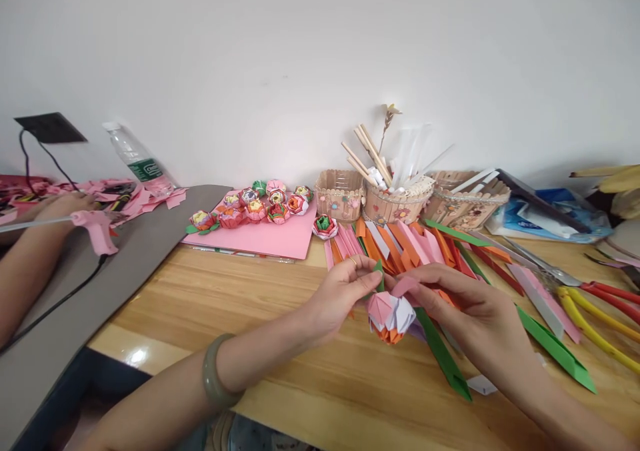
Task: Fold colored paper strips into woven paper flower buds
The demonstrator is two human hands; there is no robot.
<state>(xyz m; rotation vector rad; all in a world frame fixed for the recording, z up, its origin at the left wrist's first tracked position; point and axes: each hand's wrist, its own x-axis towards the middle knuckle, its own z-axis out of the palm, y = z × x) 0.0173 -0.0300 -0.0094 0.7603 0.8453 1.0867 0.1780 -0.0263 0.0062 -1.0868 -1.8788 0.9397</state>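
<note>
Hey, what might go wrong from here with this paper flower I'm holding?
The paper flower between the left hand and right hand might crease if pinched too hard. The loose green strip near the right hand could get knocked. The red-handled scissors point toward the paper strips, so reaching there might risk a poke.

No wording can be read for certain. The green label (146, 169) on the clear plastic bottle (126, 147) at the left of the frame bears white marking too small to make out. Any print on the blue plastic packet (525, 226) at the right is likewise illegible.
</note>
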